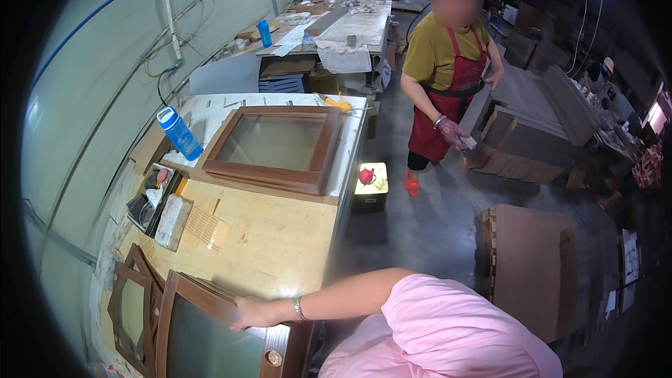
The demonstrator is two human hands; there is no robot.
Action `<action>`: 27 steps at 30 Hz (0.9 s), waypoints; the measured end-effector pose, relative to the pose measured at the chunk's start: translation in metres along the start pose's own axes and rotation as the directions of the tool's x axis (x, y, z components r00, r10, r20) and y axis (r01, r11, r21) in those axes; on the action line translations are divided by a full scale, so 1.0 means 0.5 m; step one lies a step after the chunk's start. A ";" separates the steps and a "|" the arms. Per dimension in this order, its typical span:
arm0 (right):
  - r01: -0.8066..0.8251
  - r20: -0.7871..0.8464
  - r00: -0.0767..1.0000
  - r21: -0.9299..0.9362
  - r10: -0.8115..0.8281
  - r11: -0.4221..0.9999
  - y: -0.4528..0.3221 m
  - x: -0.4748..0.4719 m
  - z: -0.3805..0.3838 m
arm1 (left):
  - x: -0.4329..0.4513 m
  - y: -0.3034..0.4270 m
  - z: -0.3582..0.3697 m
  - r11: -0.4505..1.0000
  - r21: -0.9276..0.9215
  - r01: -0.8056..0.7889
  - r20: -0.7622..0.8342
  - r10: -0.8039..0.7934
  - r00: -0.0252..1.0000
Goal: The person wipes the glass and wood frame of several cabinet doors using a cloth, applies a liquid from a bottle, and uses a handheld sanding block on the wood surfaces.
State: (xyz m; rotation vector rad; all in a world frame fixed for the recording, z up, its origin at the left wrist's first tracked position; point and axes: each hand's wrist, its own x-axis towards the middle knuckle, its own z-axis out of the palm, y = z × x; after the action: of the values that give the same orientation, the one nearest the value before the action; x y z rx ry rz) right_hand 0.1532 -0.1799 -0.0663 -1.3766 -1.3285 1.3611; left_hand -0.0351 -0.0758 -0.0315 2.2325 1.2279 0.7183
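Observation:
My right hand [260, 313] lies across the upper rail of a brown wooden cabinet door with a glass pane [210, 344], fingers curled at the rail, thumb reaching down over it. This door tops a stack of similar frames at the near end of the workbench, and a round hole shows in its frame near the right corner. To its left lean smaller glazed wooden frames [131, 312]. Another glazed wooden door [273, 142] lies flat on others at the far end of the bench. My left hand is out of view.
On the bench [283, 226] are a blue water bottle [181, 134], an open box of small items [152, 199], a whitish block [173, 222] and an orange-handled tool [338, 103]. A co-worker in a red apron [451, 68] stands beyond. A black-and-yellow bin [371, 189] and stacked cardboard [530, 268] occupy the floor.

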 end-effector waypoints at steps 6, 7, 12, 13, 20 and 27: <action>0.010 -0.022 1.000 0.027 -0.009 1.000 -0.012 -0.009 -0.003 | -0.074 -0.072 -0.056 0.991 0.044 0.129 -0.108 -0.123 0.987; 0.003 -0.002 1.000 0.047 -0.003 0.999 -0.013 -0.012 -0.005 | -0.089 -0.085 -0.068 0.988 0.046 0.149 -0.127 -0.143 0.982; -0.002 0.069 0.998 0.217 -0.013 0.976 0.015 -0.005 -0.014 | -0.172 -0.144 -0.126 0.964 0.048 0.261 -0.205 -0.246 0.947; -0.006 0.105 0.994 0.216 -0.017 0.976 0.024 0.002 -0.012 | -0.189 -0.153 -0.140 0.960 0.056 0.273 -0.229 -0.254 0.940; -0.044 0.099 0.995 0.157 0.029 0.987 0.093 0.043 0.006 | -0.311 -0.215 -0.200 0.912 0.034 0.409 -0.340 -0.375 0.863; -0.039 0.176 0.984 0.375 -0.030 0.926 0.146 0.067 0.003 | -0.491 -0.277 -0.253 0.824 -0.020 0.566 -0.458 -0.511 0.727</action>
State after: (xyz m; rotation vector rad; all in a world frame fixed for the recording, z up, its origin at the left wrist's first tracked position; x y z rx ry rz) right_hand 0.1590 -0.1586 -0.1435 -1.0154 -1.0982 1.6740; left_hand -0.3136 -0.2014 -0.0775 1.6724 2.0850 0.9541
